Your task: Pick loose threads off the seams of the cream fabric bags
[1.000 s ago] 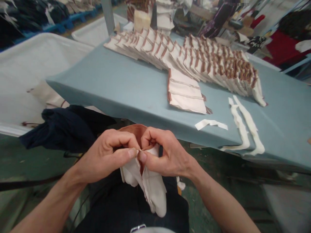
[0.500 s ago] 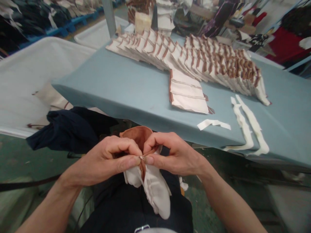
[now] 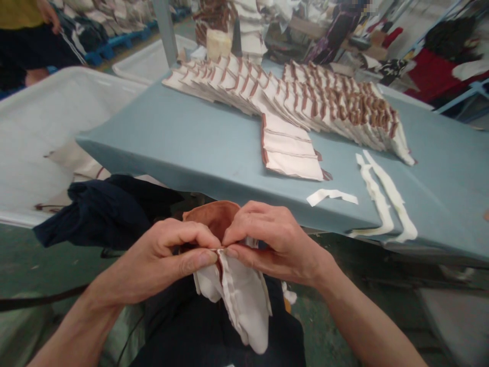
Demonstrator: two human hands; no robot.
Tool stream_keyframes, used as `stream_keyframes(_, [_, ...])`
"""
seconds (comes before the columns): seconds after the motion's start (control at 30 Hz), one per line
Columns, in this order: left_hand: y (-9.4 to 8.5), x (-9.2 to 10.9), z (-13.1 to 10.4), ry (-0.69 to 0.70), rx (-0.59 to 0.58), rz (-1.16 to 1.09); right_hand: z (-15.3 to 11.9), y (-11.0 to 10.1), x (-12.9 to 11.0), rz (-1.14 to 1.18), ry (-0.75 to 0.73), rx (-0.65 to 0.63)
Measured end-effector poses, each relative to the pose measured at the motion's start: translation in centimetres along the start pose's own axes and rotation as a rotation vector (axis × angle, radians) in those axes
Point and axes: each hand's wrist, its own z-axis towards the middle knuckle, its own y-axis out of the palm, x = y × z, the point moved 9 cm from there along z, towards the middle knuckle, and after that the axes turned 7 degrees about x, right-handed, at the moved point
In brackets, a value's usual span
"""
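Over my lap I hold a white sewn fabric piece with a brown lining (image 3: 248, 300), its white part hanging down between my hands. Thumb and fingertips of my left hand (image 3: 175, 250) pinch its edge at a seam. Right beside them, my right hand (image 3: 271, 242) pinches the same edge, the two sets of fingertips almost touching. Behind the fingers, the brown lining (image 3: 214, 214) bulges open toward the table. The exact spot under my fingertips is hidden.
A blue-covered table (image 3: 183, 148) stands in front of me. Rows of white pieces with brown edges (image 3: 237, 84) lie along it, with one flat piece (image 3: 292, 150) nearer. White strips (image 3: 378, 196) lie at right. A white bin (image 3: 57, 102) and a person (image 3: 26, 35) are at left.
My fingers have shifted slightly along the seam, and the right hand is more curled over the fabric. A person has come into view at the upper left. The view has turned a little.
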Motion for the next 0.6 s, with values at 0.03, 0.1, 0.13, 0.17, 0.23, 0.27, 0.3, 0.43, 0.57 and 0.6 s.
stream_keyframes(0.03, [0.0,-0.1,0.0,0.001,0.005,-0.016,0.0,0.0,0.1,0.002,0.003,0.000])
stream_keyframes(0.1, [0.2,-0.2,0.0,-0.008,0.009,-0.047,0.0,0.0,0.2,0.035,0.019,0.007])
stream_keyframes(0.13, [0.3,-0.3,0.0,-0.015,0.012,-0.063,-0.1,0.0,0.3,0.057,0.029,0.014])
stream_keyframes(0.17, [0.3,-0.4,0.0,-0.023,0.014,-0.078,-0.1,0.0,0.3,0.069,0.039,0.026])
stream_keyframes(0.23, [0.5,-0.4,0.1,-0.027,0.021,-0.094,0.0,-0.1,0.2,0.051,0.055,0.056])
stream_keyframes(0.27, [0.5,-0.3,0.2,-0.024,0.026,-0.097,0.1,-0.2,0.1,0.025,0.062,0.070])
stream_keyframes(0.3, [0.5,-0.2,0.2,-0.019,0.028,-0.097,0.1,-0.2,0.1,-0.008,0.071,0.082])
stream_keyframes(0.43, [0.6,-0.1,0.4,-0.001,0.020,-0.078,0.4,-0.3,-0.1,-0.081,0.109,0.119])
stream_keyframes(0.57, [0.6,-0.6,0.2,-0.027,-0.007,-0.107,0.4,0.1,0.7,-0.053,0.186,0.086])
stream_keyframes(0.6, [0.6,-0.7,0.1,-0.035,-0.010,-0.114,0.4,0.3,1.0,-0.037,0.213,0.068])
